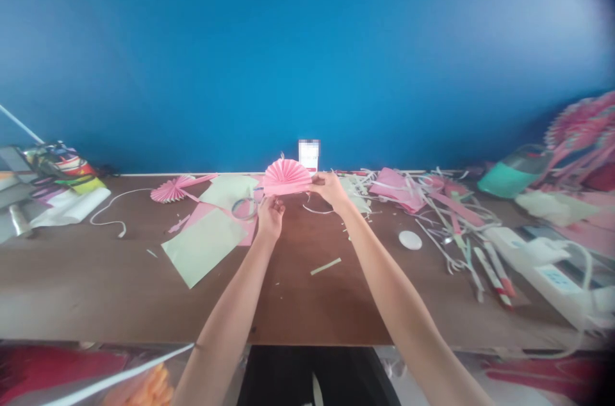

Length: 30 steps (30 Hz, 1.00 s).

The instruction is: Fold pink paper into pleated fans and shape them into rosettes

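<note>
A pleated pink paper fan [287, 177] is held up between my two hands, over the far side of the brown table. My left hand [271, 215] has its fingers closed on the fan's lower left edge. At the right end of the same edge, my right hand [328, 188] pinches the paper. Just left of my left hand, a roll of tape [244, 208] lies on pink and pale green paper sheets [204, 247]. Another pink pleated fan [173, 189] with a long strip lies farther left.
Pink paper scraps [396, 189] and white strips are heaped at the right. Near them are a round white disc [410, 240], pens [493, 275] and a white power strip [542, 278]. A green-tinted container [516, 173] stands far right. A blue wall [307, 41] borders the table's back.
</note>
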Tool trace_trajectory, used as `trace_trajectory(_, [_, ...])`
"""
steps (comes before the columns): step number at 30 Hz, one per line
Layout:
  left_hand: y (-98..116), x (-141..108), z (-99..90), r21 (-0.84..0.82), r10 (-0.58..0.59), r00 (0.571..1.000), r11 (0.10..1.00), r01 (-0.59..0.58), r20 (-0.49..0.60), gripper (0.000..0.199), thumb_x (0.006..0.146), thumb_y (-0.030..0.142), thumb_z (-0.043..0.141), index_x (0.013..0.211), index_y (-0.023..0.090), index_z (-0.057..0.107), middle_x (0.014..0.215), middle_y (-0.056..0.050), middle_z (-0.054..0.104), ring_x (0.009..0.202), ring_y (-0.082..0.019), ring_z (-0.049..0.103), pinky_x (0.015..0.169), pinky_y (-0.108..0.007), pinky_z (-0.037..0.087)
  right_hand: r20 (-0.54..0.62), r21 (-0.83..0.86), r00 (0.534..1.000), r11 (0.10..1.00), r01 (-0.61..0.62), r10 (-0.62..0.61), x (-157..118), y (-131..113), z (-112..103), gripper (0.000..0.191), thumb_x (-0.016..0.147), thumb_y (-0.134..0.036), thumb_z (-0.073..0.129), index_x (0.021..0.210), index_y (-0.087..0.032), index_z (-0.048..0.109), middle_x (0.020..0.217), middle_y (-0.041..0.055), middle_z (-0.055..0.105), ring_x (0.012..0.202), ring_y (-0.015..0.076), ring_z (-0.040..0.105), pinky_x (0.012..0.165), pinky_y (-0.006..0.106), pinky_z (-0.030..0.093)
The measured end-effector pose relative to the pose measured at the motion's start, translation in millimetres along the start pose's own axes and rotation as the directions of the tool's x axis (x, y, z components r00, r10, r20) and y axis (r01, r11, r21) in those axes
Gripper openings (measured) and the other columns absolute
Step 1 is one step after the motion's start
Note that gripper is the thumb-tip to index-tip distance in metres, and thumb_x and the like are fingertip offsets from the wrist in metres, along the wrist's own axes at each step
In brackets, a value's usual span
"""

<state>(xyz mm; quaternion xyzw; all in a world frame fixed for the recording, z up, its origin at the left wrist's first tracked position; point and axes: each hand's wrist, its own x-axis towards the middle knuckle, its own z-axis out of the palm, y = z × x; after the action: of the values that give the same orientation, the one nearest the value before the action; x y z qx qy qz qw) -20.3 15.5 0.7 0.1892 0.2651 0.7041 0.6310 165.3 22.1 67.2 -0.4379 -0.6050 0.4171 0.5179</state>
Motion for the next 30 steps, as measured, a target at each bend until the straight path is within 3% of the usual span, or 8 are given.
trace_trajectory(3, [3,-1,0.3,-0.023,-0.033,0.999,0.999,0.034,0.030,0.021,0.069,0.028,0.072,0.078,0.017,0.056,0.076,0.000,0.061,0.064,-0.008,0.057,0.058,-0.020,0.042,-0.053,0.048,0.994,0.994,-0.093,0.096,1,1,-5,0.019,0.063,-0.028,0.075,0.071,-0.018,0.060,0.062,0.0003,0.067,0.060,0.0164,0.065,0.059,0.026,0.050])
trace_trajectory(7, [0,-3,4.9,0.070,-0.022,0.997,0.997,0.017,0.074,0.024,0.070,0.032,0.075,0.081,0.017,0.060,0.075,0.000,0.060,0.063,-0.007,0.057,0.056,-0.019,0.042,-0.050,0.041,0.993,0.994,-0.100,0.102,0,-4,-9,0.017,0.064,-0.026,0.073,0.071,-0.018,0.060,0.064,-0.0002,0.067,0.061,0.0153,0.065,0.057,0.024,0.048])
trace_trajectory(12, [-6,-5,7.9,0.220,0.037,0.998,0.974,-0.048,0.052,0.027,0.066,0.030,0.080,0.079,0.015,0.061,0.070,0.002,0.058,0.059,-0.006,0.054,0.054,-0.019,0.040,-0.009,0.062,0.995,0.994,-0.095,0.096,0,-2,-6,0.018,0.063,-0.024,0.073,0.072,-0.018,0.059,0.061,-0.0012,0.067,0.060,0.0151,0.065,0.062,0.025,0.051])
trace_trajectory(21, [-3,-4,2.8,0.125,0.011,0.996,0.992,-0.023,0.093,0.025,0.068,0.030,0.078,0.083,0.015,0.064,0.074,0.000,0.062,0.058,-0.006,0.056,0.051,-0.019,0.041,-0.021,0.044,0.992,0.991,-0.125,0.126,0,-1,-14,0.017,0.063,-0.023,0.074,0.071,-0.017,0.060,0.063,-0.0004,0.067,0.062,0.0156,0.066,0.060,0.025,0.049])
trace_trajectory(30, [-6,-6,3.6,0.247,0.046,0.988,0.965,-0.082,0.147,0.026,0.069,0.031,0.078,0.088,0.016,0.067,0.085,-0.003,0.067,0.058,-0.005,0.055,0.052,-0.018,0.041,-0.002,0.030,0.993,0.993,-0.117,0.117,1,1,-19,0.025,0.062,-0.028,0.079,0.076,-0.016,0.063,0.072,0.0020,0.070,0.064,0.0152,0.066,0.062,0.025,0.050])
